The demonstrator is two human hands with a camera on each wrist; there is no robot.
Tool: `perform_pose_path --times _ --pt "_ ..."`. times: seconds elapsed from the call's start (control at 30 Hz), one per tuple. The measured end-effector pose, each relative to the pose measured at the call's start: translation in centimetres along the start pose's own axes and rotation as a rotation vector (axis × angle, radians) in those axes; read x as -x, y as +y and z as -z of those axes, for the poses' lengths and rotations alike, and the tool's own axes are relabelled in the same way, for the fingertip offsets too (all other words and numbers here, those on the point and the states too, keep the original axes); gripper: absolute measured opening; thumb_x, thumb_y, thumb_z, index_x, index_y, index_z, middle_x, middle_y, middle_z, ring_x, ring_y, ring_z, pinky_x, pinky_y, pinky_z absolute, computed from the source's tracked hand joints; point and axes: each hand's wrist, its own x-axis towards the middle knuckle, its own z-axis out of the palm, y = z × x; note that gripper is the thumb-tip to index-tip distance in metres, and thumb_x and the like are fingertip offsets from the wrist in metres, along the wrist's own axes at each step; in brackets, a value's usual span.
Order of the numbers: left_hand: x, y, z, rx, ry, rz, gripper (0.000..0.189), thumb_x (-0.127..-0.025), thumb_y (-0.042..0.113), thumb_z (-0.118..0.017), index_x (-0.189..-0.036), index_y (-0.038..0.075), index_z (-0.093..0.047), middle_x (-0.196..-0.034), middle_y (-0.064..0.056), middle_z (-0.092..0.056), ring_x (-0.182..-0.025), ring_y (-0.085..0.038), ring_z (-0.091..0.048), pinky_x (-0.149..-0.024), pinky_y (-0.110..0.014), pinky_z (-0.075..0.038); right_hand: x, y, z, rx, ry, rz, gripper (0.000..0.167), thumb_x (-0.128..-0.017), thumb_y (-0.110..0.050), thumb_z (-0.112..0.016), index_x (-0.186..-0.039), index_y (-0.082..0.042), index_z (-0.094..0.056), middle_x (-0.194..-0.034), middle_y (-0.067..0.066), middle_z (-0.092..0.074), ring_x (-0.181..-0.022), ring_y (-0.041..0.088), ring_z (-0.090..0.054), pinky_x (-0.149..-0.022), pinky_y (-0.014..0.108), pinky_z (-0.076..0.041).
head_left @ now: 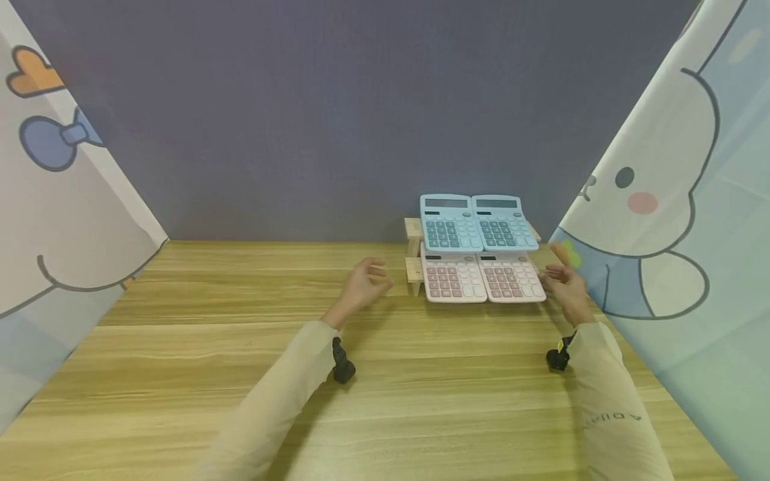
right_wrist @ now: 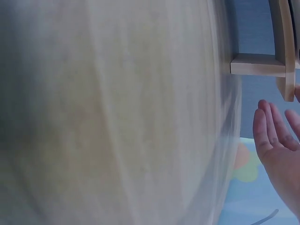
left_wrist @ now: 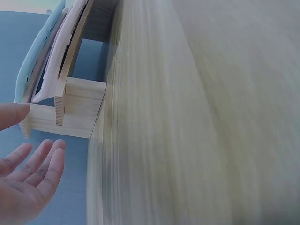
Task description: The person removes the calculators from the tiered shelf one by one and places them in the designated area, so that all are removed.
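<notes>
A two-step wooden rack [head_left: 413,270] stands at the back right of the table. Its upper step bears two light-blue calculators, a left one [head_left: 452,224] and a right one [head_left: 500,222], side by side. Two pink calculators, a left one [head_left: 468,284] and a right one [head_left: 526,284], lean on the lower step. Left of the rack is my left hand [head_left: 363,286], fingers loosely bent and nothing in them; the left wrist view shows its palm [left_wrist: 26,192] beside the rack's end. At the rack's right end is my right hand [head_left: 567,290], its fingers [right_wrist: 273,124] relaxed near the lower step's end.
The wood-grain table [head_left: 421,401] runs up to a dark grey panel [head_left: 301,120] close behind the rack. Cartoon-printed cloths hang at the left [head_left: 90,234] and right [head_left: 662,167], the right one near my right hand.
</notes>
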Motion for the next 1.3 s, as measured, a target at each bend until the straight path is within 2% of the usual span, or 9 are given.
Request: perform_pose_path --times 0.17,0.37,0.57,0.97,1.17,1.3 --pt "-0.7 0.1 -0.9 0.079 -0.023 0.036 0.049 -0.083 0.012 -0.067 -0.126 0.002 -0.047 -0.116 -0.023 -0.059 -0.097 -0.035 -0.063 -0.073 -0.036 -0.057 0.0 -0.3 -0.1 -0.034 -0.025 0.025 0.05 -0.092 -0.013 -0.053 -0.128 0.017 -0.034 -0.079 -0.025 -0.052 -0.07 -0.011 -0.054 -0.064 0.008 -0.05" --pt "-1.3 0.2 -1.9 0.12 -0.018 0.062 0.051 -0.082 0.008 -0.066 -0.127 -0.003 -0.045 -0.111 -0.023 -0.061 -0.087 -0.033 -0.066 -0.071 -0.033 -0.057 0.0 -0.3 -0.1 0.003 -0.037 0.051 0.044 -0.093 -0.009 -0.049 -0.127 0.017 -0.037 -0.08 -0.024 -0.05 -0.073 -0.011 -0.051 -0.065 0.008 -0.049" --pt "-1.8 0.1 -2.8 0.164 -0.012 0.102 0.05 -0.083 0.01 -0.065 -0.126 -0.003 -0.045 -0.11 -0.022 -0.061 -0.087 -0.033 -0.066 -0.074 -0.035 -0.057 -0.1 -0.4 -0.1 0.022 -0.052 0.064 0.041 -0.094 -0.008 -0.047 -0.126 0.017 -0.039 -0.08 -0.024 -0.049 -0.073 -0.012 -0.05 -0.065 0.008 -0.049" --pt "-2.7 0.3 -3.9 0.131 0.01 0.157 0.052 -0.084 0.015 -0.064 -0.13 0.001 -0.042 -0.111 -0.018 -0.061 -0.088 -0.03 -0.065 -0.071 -0.03 -0.056 -0.1 -0.7 0.0 -0.013 -0.109 0.053 0.043 -0.095 -0.008 -0.044 -0.128 0.018 -0.034 -0.082 -0.023 -0.051 -0.076 -0.011 -0.051 -0.067 0.008 -0.049" --pt "-2.9 0.0 -4.2 0.124 0.0 0.133 0.054 -0.085 0.015 -0.063 -0.132 0.0 -0.041 -0.113 -0.019 -0.06 -0.095 -0.029 -0.062 -0.076 -0.03 -0.055 0.0 -1.0 0.2 -0.031 -0.141 0.037 0.042 -0.095 -0.006 -0.042 -0.127 0.019 -0.033 -0.084 -0.021 -0.051 -0.077 -0.011 -0.05 -0.069 0.007 -0.048" --pt "-2.8 0.0 -4.3 0.145 -0.009 0.155 0.056 -0.085 0.014 -0.063 -0.133 0.001 -0.039 -0.115 -0.019 -0.059 -0.099 -0.03 -0.061 -0.08 -0.032 -0.054 0.0 -1.1 0.2 -0.02 -0.144 0.026 0.042 -0.095 -0.007 -0.042 -0.128 0.018 -0.034 -0.083 -0.022 -0.051 -0.077 -0.011 -0.05 -0.069 0.007 -0.048"
